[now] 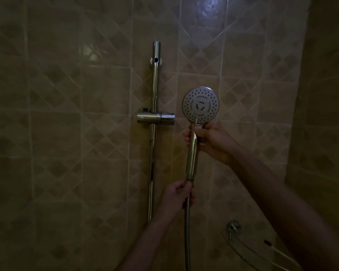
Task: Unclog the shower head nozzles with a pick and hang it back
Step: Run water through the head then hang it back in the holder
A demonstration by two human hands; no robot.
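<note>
Beige, diamond-patterned wall tiles (67,133) — chrome rail (155,85), grey dotted shower head (200,105) face.

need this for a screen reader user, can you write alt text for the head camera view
A person holds a round shower head up facing the camera, right hand gripping the top of its handle and also holding a thin pick, left hand gripping the hose just below it. To the left, the holder on the wall rail is empty, in a dim tiled shower.

Shower head (200,105) right of holder (155,118)
</note>
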